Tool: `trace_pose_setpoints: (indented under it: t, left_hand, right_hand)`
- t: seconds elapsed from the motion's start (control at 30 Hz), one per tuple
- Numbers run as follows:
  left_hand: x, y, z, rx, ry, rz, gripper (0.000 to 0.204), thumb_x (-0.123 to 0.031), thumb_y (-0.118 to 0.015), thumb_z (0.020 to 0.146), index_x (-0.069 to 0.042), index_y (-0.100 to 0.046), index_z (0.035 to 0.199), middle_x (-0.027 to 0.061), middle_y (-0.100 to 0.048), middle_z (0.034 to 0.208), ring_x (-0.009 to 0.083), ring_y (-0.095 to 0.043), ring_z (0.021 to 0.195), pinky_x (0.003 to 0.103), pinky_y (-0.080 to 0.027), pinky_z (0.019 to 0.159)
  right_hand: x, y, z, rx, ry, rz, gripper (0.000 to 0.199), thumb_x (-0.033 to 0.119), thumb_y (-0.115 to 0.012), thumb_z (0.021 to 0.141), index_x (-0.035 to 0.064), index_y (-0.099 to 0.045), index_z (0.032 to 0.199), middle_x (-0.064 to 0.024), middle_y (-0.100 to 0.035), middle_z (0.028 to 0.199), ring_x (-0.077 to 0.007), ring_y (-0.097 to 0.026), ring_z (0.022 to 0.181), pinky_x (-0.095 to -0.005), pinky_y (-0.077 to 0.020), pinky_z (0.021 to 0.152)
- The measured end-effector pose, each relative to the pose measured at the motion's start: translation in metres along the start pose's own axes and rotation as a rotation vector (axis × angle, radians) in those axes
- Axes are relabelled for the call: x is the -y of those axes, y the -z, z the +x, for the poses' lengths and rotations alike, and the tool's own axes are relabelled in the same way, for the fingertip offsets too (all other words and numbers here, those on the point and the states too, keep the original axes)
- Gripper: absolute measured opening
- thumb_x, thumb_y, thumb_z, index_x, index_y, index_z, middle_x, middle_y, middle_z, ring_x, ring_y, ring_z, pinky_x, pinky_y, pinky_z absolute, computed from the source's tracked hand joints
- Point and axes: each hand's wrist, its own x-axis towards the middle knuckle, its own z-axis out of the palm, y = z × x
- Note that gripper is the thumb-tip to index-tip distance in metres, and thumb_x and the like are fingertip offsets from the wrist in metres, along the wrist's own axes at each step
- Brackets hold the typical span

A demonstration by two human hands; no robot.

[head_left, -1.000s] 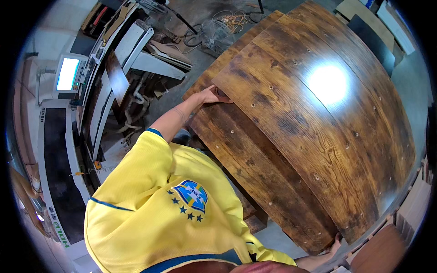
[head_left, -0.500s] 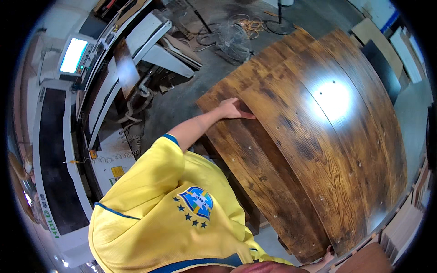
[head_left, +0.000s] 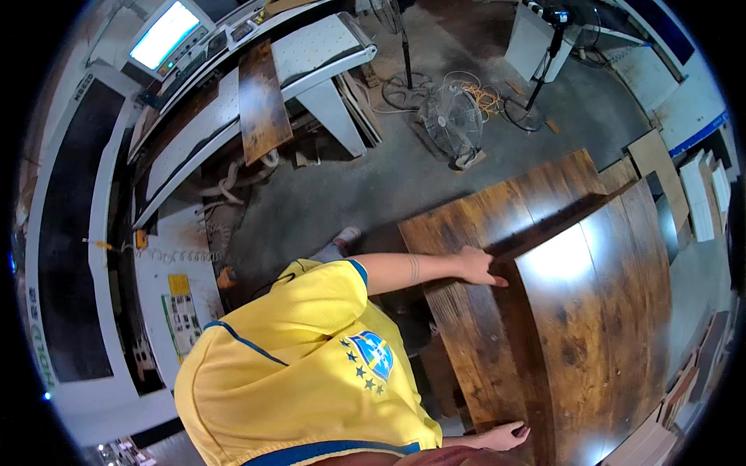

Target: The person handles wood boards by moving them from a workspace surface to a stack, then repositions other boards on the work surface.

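Dark-brown wood-grain boards fill the right side, stacked in layers. A broad upper layer of boards [head_left: 602, 334] lies shifted to the right, leaving a dark gap along its left edge. Lower boards [head_left: 466, 334] stick out on the left of that gap. My left hand [head_left: 475, 266] rests over the lower boards, fingers apart and pointing at the gap, just short of the upper layer's edge. Close to the bottom edge, my right hand [head_left: 507, 436] lies over the near end of the lower boards, its fingers loosely stretched. Neither hand grips a board.
A white machine with a conveyor bed [head_left: 318, 58] stands at upper left, a wood-grain plank [head_left: 262, 101] across it. Beside it is a lit screen [head_left: 165, 35]. A round wire fan [head_left: 451, 120] and orange cable [head_left: 483, 97] are on the floor. Pale panels [head_left: 697, 194] lean at far right.
My view has swung to the right. Both hands have come off the upper boards' edge, and the gap beside that layer looks wider.
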Motion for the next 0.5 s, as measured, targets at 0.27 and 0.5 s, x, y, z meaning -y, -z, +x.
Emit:
trace_pose_setpoints:
  t: [0.27, 0.5]
  left_hand:
    - [0.174, 0.058, -0.116, 0.298, -0.610, -0.242, 0.051, -0.048, -0.066, 0.099, -0.002, -0.071, 0.122, 0.0214, -0.075, 0.110, 0.0400, -0.071, 0.104, 0.047, -0.056, 0.089]
    - [0.396, 0.241, -0.287, -0.808, -0.219, -0.414, 0.024, -0.025, -0.070, 0.098, -0.007, -0.074, 0.114, 0.0124, -0.077, 0.108, 0.0279, -0.075, 0.100, 0.037, -0.057, 0.091]
  right_hand:
    - [0.113, 0.051, -0.219, -0.321, 0.488, -0.045, 0.031, 0.023, -0.067, 0.101, -0.0007, -0.073, 0.121, -0.0162, -0.074, 0.124, -0.0326, -0.070, 0.115, -0.0426, -0.0542, 0.102]
    - [0.193, 0.070, -0.361, -0.172, 0.654, 0.056, 0.028, 0.016, -0.070, 0.095, -0.0021, -0.074, 0.117, -0.0195, -0.073, 0.125, -0.0364, -0.067, 0.119, -0.0462, -0.0483, 0.108]
